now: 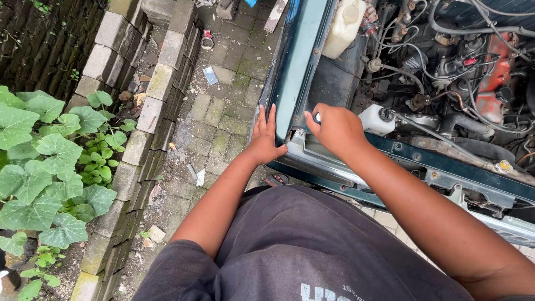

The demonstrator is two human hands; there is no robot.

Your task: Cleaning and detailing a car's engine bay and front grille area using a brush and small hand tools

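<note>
Now the fender edge (287,83) is braced by the flat-open L hand (263,140), a small dark tool (317,117) is gripped by the closed R hand (333,129); steady pressure probably needed next.

By our left hand (263,136), dark green fender (295,61). Beyond our right hand (334,128), white tank (374,119) with black cap; farther up, cream jug (343,22). Red engine cover (493,83) far right. Left of hands: grey-green mossy pavers (223,111), green leaves (50,167).

Left hand (264,136) flat on green fender (295,61), right hand (336,129) gripping small tool (317,117)
</note>
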